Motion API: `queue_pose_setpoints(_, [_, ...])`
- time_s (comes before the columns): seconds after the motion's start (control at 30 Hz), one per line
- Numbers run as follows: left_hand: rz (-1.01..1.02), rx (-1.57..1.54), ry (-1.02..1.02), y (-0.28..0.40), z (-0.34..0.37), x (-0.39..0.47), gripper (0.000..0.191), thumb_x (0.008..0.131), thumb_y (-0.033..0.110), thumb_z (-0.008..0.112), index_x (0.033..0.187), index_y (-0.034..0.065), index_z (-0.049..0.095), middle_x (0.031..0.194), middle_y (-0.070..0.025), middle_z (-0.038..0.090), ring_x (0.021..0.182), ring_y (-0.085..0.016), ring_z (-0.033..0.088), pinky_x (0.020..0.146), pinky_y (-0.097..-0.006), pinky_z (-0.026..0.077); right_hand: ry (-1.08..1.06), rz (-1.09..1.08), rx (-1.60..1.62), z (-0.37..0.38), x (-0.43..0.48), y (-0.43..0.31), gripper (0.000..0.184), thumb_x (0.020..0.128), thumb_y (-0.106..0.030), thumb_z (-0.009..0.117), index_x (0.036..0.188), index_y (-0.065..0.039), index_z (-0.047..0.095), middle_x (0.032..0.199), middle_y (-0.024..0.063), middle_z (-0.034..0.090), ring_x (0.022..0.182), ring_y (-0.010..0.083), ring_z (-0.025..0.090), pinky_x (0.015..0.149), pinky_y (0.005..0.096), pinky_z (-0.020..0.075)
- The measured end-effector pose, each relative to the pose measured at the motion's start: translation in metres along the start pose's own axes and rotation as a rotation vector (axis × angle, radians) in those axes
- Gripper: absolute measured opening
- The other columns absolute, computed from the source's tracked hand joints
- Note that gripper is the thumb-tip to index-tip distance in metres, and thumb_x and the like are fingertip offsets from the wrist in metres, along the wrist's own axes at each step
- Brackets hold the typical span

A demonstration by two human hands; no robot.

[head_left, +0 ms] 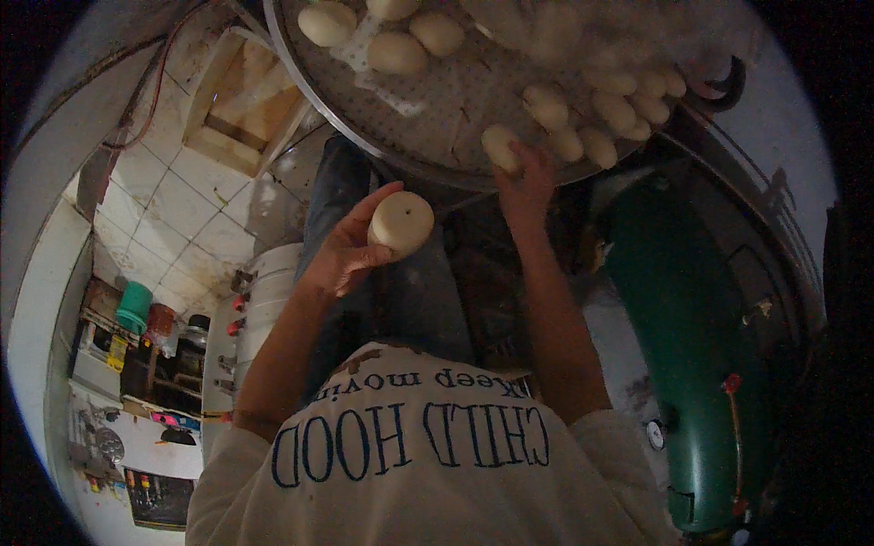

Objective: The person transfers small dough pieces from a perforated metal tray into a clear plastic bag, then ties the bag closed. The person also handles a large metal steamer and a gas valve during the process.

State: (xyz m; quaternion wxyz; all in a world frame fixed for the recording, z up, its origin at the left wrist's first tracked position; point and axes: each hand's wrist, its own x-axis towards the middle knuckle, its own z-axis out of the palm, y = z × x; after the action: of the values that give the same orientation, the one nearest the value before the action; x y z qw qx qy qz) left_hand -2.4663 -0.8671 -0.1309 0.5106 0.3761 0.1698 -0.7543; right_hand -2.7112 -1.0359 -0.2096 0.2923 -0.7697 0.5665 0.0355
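My left hand (349, 251) holds a thick, pale rounded piece (404, 222) above my lap. A small dark hole shows in the flat face of this piece. At the near rim of a large round perforated metal tray (416, 140), my right hand (532, 183) has its fingers on a pale oval piece (500, 145). Just right of that hand, several similar pale pieces (614, 111) lie clustered on the tray. More oval pieces (397, 53) sit at its far left. What they are made of I cannot tell.
A green tank (672, 327) with a pressure gauge (655, 434) stands at my right. An open box (239, 102) rests on the tiled floor to the left. Farther back, a shelf holds a green container (134, 306). Haze blurs the tray's far right.
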Motion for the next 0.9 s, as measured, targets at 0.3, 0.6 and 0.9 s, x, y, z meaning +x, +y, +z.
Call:
queue_pose_setpoints(0.3, [0.110, -0.211, 0.198, -0.028, 0.024, 0.035, 0.070, 0.098, 0.025, 0.055, 0.155, 0.0084, 0.019, 0.150, -0.0102, 0.038, 0.140, -0.025, 0.036, 0.115, -0.0389, 0.028, -0.175, 0.059, 0.534, -0.009, -0.027, -0.039, 0.056, 0.081, -0.008, 0.073, 0.132, -0.006, 0.053, 0.121, 0.0102, 0.057, 0.112, 0.0266, 0.056, 0.094, 0.0405, 0.0475])
queue_pose_setpoints(0.6, [0.100, 0.083, 0.046, -0.038, 0.038, 0.030, 0.058, 0.102, 0.032, 0.048, 0.148, 0.0021, 0.031, 0.147, -0.0164, 0.043, 0.137, -0.030, 0.040, 0.114, -0.0439, 0.031, -0.332, 0.465, 1.087, -0.035, 0.016, -0.027, 0.065, 0.088, -0.033, 0.064, 0.143, -0.004, 0.042, 0.138, 0.0122, 0.049, 0.124, 0.0251, 0.049, 0.101, 0.0374, 0.0435])
queue_pose_setpoints(0.9, [0.048, -0.070, 0.243, -0.033, 0.001, 0.013, 0.048, 0.100, 0.027, 0.055, 0.142, 0.0056, 0.045, 0.131, -0.0131, 0.057, 0.123, -0.026, 0.054, 0.105, -0.0395, 0.041, -0.491, 0.500, 0.728, -0.042, 0.069, -0.005, 0.060, 0.090, -0.034, 0.064, 0.140, -0.007, 0.046, 0.131, 0.0075, 0.056, 0.111, 0.0217, 0.057, 0.071, 0.0351, 0.0539])
